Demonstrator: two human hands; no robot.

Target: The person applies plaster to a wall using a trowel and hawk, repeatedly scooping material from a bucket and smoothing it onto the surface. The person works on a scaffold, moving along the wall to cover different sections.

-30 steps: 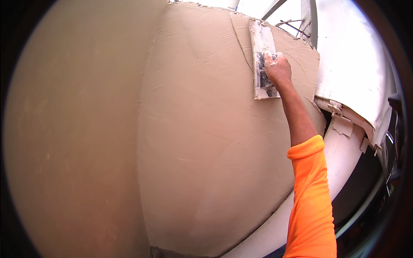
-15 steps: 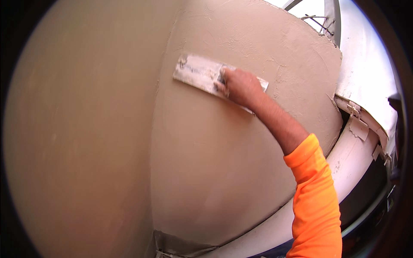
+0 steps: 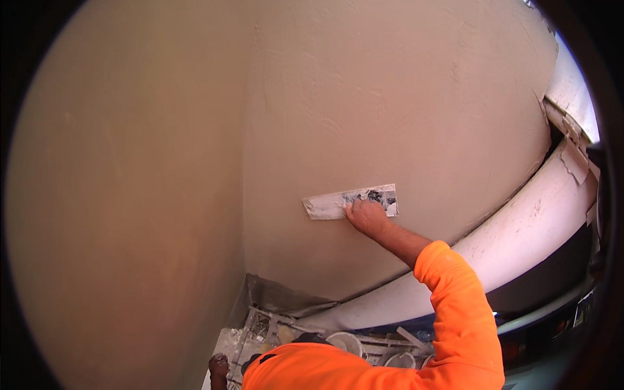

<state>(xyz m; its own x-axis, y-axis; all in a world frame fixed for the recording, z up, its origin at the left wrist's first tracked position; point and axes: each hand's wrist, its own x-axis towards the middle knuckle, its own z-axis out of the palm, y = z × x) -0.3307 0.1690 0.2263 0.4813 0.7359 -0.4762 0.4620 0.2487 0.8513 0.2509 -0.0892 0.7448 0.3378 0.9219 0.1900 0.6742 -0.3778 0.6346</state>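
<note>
My right hand [image 3: 368,216] is closed round the handle of a long, flat plastering trowel [image 3: 325,206]. The pale, smeared blade lies against a beige plastered wall [image 3: 390,130], tilted slightly with its right end higher. Bare forearm shows between that hand and the orange sleeve. At the lower left, what appears to be my left hand [image 3: 219,365] is in shadow with its fingers curled. Beside it is a pale, mottled flat surface [image 3: 227,341]; I cannot make out what those fingers hold.
A second beige wall [image 3: 130,195] meets the first in a corner on the left. A thick white curved roll [image 3: 513,240] runs along the wall's lower right edge. Below are a cluttered platform [image 3: 273,316], a white bucket [image 3: 346,342] and another pale round container [image 3: 400,360].
My right hand has brought the trowel down the wall, and its blade has turned to slope the other way. The view has tipped downward, bringing in my left hand, buckets and platform.
</note>
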